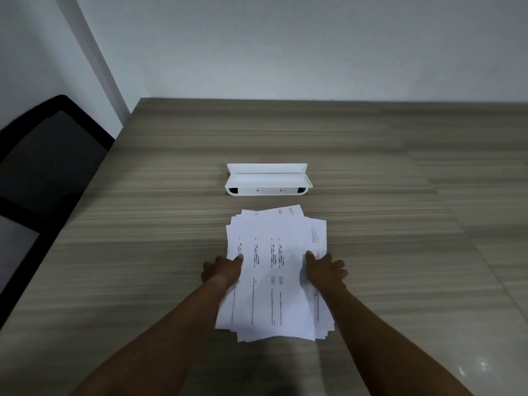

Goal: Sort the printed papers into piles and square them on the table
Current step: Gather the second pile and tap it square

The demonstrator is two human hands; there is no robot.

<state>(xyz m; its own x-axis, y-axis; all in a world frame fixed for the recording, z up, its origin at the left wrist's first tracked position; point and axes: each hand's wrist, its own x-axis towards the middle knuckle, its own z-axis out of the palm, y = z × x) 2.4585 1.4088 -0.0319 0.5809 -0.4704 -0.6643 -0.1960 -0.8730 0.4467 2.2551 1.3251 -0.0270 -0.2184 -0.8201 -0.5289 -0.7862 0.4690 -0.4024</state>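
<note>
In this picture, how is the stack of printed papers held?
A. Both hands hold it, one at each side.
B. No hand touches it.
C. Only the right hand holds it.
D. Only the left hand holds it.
A: the left hand and the right hand each grip one side edge of the uneven stack of printed papers.

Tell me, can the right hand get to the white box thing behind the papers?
Probably yes: nothing lies between the right hand and the white box, but it holds the papers.
</note>
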